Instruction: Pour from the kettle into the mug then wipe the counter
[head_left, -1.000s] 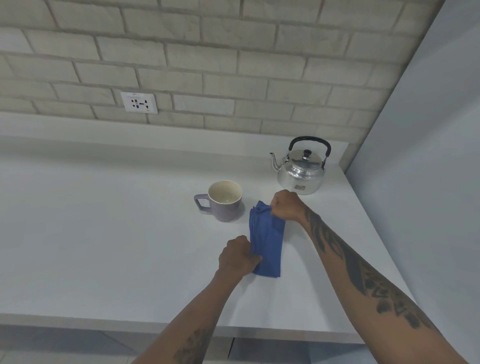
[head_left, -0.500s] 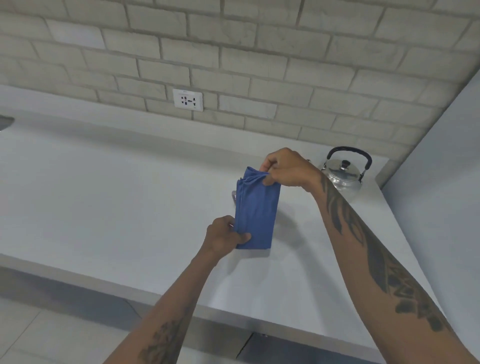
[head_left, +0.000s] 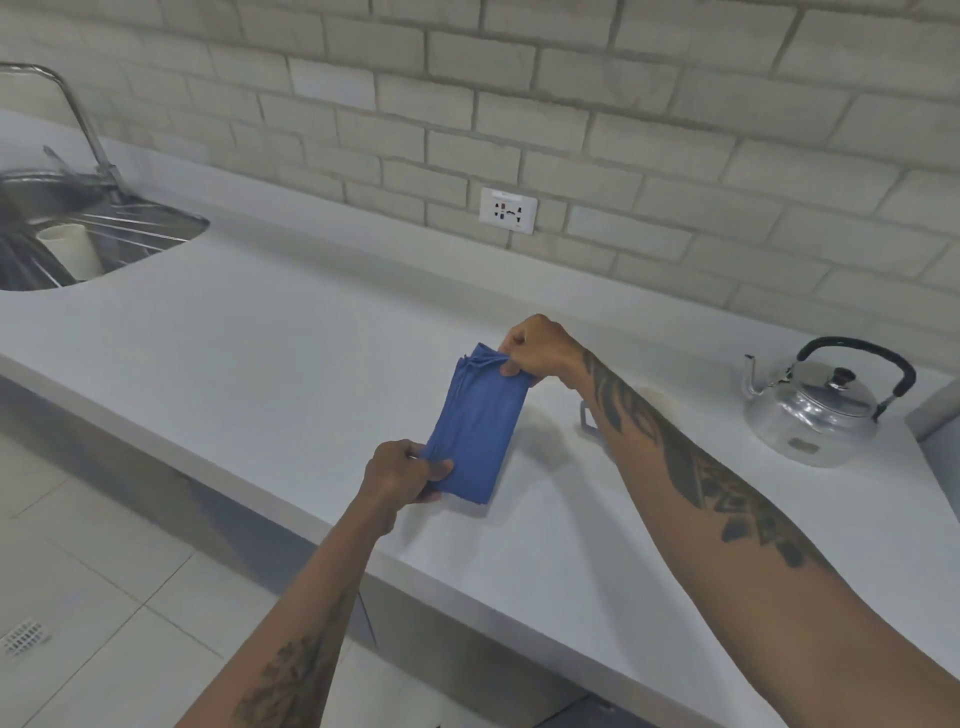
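A folded blue cloth hangs above the white counter, stretched between both hands. My right hand pinches its top edge. My left hand grips its bottom left corner. The steel kettle with a black handle stands at the far right of the counter, lid on. The purple mug is mostly hidden behind my right forearm; only its handle and a bit of rim show.
A steel sink with a tap and a white cup inside sits at the far left. A wall socket is on the brick wall. A grey side wall closes the counter's right end. The tiled floor lies below the front edge.
Both hands lifted the blue cloth off the counter and carried it leftward, away from the mug. The view swung left, bringing the sink into sight.
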